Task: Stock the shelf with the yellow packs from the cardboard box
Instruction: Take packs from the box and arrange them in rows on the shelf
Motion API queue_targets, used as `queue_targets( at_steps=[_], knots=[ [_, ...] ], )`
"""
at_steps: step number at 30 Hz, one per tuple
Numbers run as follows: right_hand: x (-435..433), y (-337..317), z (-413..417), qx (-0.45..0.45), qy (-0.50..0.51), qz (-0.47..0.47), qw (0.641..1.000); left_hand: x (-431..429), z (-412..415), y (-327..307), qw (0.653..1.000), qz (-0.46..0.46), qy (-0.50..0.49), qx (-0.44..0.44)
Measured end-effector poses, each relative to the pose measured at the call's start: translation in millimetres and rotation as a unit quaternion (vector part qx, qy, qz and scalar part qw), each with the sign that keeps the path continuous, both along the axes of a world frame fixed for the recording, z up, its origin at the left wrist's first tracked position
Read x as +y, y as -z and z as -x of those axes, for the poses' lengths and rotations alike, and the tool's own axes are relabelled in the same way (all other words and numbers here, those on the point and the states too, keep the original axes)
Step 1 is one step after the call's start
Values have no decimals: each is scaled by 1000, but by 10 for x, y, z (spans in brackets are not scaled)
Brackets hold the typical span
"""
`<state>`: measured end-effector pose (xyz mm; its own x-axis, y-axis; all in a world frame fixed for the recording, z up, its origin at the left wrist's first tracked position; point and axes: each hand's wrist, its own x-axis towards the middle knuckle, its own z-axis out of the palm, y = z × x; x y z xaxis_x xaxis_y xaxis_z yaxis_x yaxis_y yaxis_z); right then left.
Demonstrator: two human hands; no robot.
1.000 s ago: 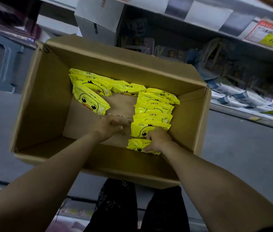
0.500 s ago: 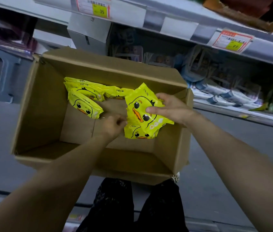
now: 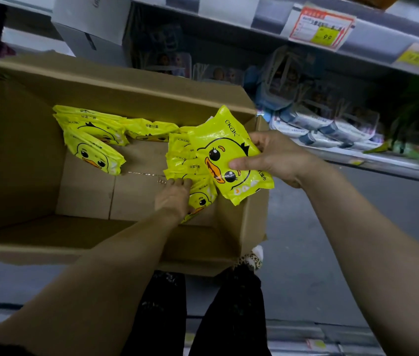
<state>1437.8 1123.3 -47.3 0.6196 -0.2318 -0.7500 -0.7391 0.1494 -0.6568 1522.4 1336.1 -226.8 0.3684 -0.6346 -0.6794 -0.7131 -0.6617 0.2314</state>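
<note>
An open cardboard box (image 3: pixel 18 155) sits on the floor before the shelf (image 3: pixel 357 160). My right hand (image 3: pixel 277 158) pinches a yellow duck-print pack (image 3: pixel 226 152) lifted over the box's right side. Under it a row of yellow packs (image 3: pixel 185 160) leans inside the box, and my left hand (image 3: pixel 175 196) reaches down onto the nearest of them, fingers curled at their edge. Several more yellow packs (image 3: pixel 92 140) lie at the box's back left.
The low shelf at right holds grey-white packaged goods (image 3: pixel 331 129). An upper shelf edge carries a red-yellow price tag (image 3: pixel 321 29). A white carton (image 3: pixel 92 24) stands behind the box. My dark-trousered legs (image 3: pixel 203 312) stand at the box's near wall.
My right hand picked one pack out of the row and raised it up and to the right. My left hand slid right onto the remaining row of packs.
</note>
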Motion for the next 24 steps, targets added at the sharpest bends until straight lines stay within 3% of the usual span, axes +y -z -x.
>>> queue_targets(
  at_steps=[5, 9, 16, 24],
  knots=[
    [2, -52, 126, -34, 62, 8, 997, -117, 19, -6, 997, -65, 3, 31],
    [-60, -214, 336, -58, 94, 13, 994, -106, -102, -185, 984, -73, -129, 101],
    [-243, -650, 802, -77, 126, 36, 988, 147, -427, -1044, 913, 69, -347, 204],
    [-540, -1471, 1430, -114, 93, 87, 985, -313, -34, -2739, 851, 224, -402, 254]
  ],
)
